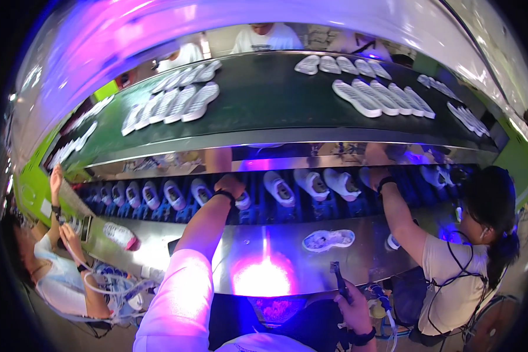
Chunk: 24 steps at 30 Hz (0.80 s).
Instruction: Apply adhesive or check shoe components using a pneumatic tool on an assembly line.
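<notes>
My left arm reaches forward over the metal ledge to a row of shoes, and my left hand (pixel 230 185) is closed at the top of a white shoe (pixel 243 202); its fingertips are partly hidden. Close to my body, my right hand (pixel 356 308) grips a small brush (pixel 338 278) with a dark handle, its head pointing up and away. Beyond the brush, a single white shoe sole (pixel 328 240) lies on the metal ledge (pixel 276 234). More white shoes, such as one right of my left hand (pixel 280 189), stand on the blue-slatted conveyor (pixel 255 214).
Behind rises a green belt (pixel 264 94) carrying several groups of white soles (pixel 358 98). A co-worker at right (pixel 457 270) reaches to the shoe row; another sits at left (pixel 58 276). A white shoe with a pink part (pixel 120 235) lies on the left ledge. Bright light falls on the near edge.
</notes>
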{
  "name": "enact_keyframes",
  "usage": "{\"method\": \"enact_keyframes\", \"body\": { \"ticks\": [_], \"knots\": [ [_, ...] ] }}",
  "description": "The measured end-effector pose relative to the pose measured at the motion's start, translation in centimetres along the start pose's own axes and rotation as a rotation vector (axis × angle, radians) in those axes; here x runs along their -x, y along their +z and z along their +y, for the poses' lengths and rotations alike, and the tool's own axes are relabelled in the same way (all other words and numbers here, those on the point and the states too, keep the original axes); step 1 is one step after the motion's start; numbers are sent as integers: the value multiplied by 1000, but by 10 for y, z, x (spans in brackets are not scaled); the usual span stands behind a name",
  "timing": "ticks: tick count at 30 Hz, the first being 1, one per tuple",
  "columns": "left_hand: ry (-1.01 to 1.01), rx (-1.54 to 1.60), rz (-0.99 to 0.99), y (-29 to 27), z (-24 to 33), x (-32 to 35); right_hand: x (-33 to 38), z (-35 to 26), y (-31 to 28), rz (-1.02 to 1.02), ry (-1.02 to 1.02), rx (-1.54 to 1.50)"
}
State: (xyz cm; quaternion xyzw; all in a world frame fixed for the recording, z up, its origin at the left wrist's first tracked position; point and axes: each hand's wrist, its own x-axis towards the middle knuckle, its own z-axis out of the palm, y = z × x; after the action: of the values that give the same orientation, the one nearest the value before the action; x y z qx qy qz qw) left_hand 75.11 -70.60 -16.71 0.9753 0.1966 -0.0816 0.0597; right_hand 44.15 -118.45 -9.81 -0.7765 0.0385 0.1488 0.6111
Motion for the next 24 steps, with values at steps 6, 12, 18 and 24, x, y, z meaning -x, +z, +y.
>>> {"method": "enact_keyframes", "body": {
  "ticks": [6, 12, 18, 24],
  "knots": [
    [266, 137, 378, 26, 17, -69, -64, 16, 8, -73, -29, -325],
    [256, 143, 139, 23, 156, 2, -86, 61, 14, 26, -76, -371],
    [352, -15, 88, 33, 121, -22, -90, 68, 8, 85, -247, -172],
    [162, -98, 75, 27, 123, -11, -87, 65, 3, 119, -278, -40]
  ]
}}
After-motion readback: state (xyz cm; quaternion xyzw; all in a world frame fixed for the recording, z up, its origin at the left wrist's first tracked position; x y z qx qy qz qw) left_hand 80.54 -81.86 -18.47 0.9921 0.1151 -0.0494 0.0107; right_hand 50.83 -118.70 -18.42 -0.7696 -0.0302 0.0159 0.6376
